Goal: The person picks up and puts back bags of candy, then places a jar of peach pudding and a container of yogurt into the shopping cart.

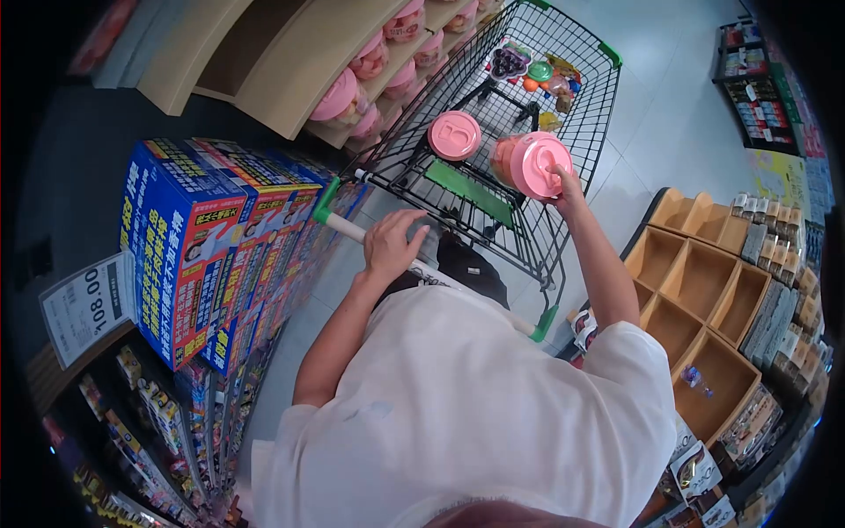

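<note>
My right hand (566,183) grips a clear jar with a pink lid (539,164), held over the right side of the shopping cart (584,114). A second pink-lidded jar (454,135) sits in the cart near its left side. My left hand (393,244) rests on the white cart handle (345,227), fingers apart and not wrapped round it. Farther in, the cart holds a pack of dark fruit (508,63), orange fruit (531,84) and a green-lidded container (540,71).
Shelves (290,79) of pink-lidded jars stand at the upper left. Stacked blue boxes (180,255) and a price sign (86,305) are at the left. A wooden compartment rack (695,273) stands on the right, and a dark display stand (759,88) at the upper right.
</note>
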A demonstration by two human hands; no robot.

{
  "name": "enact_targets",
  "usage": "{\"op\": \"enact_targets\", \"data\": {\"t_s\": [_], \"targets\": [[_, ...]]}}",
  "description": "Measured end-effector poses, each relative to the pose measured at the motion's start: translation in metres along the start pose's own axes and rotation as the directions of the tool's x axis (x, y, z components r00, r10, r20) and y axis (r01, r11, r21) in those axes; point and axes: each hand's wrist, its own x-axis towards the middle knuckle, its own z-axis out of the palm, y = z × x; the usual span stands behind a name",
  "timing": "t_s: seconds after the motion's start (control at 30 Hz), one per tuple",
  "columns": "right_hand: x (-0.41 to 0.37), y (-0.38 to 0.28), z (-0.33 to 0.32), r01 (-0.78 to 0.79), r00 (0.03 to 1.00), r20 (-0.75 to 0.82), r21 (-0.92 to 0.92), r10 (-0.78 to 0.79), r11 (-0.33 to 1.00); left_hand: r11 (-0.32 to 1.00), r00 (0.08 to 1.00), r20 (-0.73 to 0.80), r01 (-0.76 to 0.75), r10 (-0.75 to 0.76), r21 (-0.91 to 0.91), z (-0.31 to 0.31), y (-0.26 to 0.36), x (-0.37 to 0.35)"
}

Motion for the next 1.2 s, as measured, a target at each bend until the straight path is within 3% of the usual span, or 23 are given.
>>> {"op": "enact_targets", "data": {"t_s": [0.1, 0.27, 0.3, 0.4, 0.53, 0.67, 0.8, 0.83, 0.97, 1.1, 1.17, 1.2], "targets": [[0.041, 0.019, 0.005, 0.021, 0.998, -0.053, -0.027, -0.023, 0.999, 0.995, 1.0, 0.012, 0.009, -0.01, 0.102, 0.003, 0.003, 0.001], [0.101, 0.063, 0.015, 0.024, 0.99, -0.134, -0.073, -0.034, 0.997, 0.985, 0.993, 0.015, 0.115, -0.118, 0.125, 0.006, 0.007, 0.007], [0.122, 0.078, 0.013, 0.034, 0.996, -0.087, -0.007, -0.035, 0.999, 0.981, 0.99, 0.027, 0.132, -0.137, 0.141, 0.007, 0.007, 0.007], [0.159, 0.12, 0.02, 0.099, 0.976, -0.198, 0.03, -0.091, 0.995, 0.971, 0.992, 0.019, 0.121, -0.128, 0.206, 0.009, 0.009, 0.009], [0.187, 0.159, 0.034, 0.153, 0.972, -0.195, 0.091, -0.133, 0.984, 0.972, 0.991, 0.048, 0.115, -0.127, 0.207, 0.011, 0.008, 0.012], [0.198, 0.181, 0.048, 0.127, 0.945, -0.321, 0.17, -0.067, 0.977, 0.961, 0.984, 0.077, 0.136, -0.159, 0.242, 0.013, 0.012, 0.014], [0.202, 0.18, 0.049, 0.117, 0.914, -0.366, -0.182, -0.177, 0.976, 0.965, 0.987, 0.082, 0.113, -0.136, 0.235, 0.014, 0.011, 0.015], [0.198, 0.175, 0.046, 0.104, 0.944, -0.288, -0.204, -0.161, 0.974, 0.966, 0.987, 0.084, 0.114, -0.137, 0.233, 0.014, 0.012, 0.015], [0.192, 0.178, 0.044, 0.005, 0.935, -0.312, -0.47, -0.171, 0.883, 0.966, 0.991, 0.056, 0.109, -0.125, 0.233, 0.017, 0.013, 0.015], [0.16, 0.18, 0.045, -0.086, 0.979, -0.199, -0.594, -0.042, 0.8, 0.973, 0.993, 0.005, 0.11, -0.114, 0.203, 0.021, 0.012, 0.013], [0.142, 0.172, 0.05, -0.145, 0.981, -0.025, -0.756, 0.193, 0.638, 0.972, 0.995, -0.05, 0.09, -0.081, 0.218, 0.025, 0.01, 0.011], [0.131, 0.17, 0.055, -0.081, 0.975, 0.046, -0.838, 0.218, 0.54, 0.971, 0.996, -0.056, 0.084, -0.073, 0.222, 0.025, 0.01, 0.011]]}}
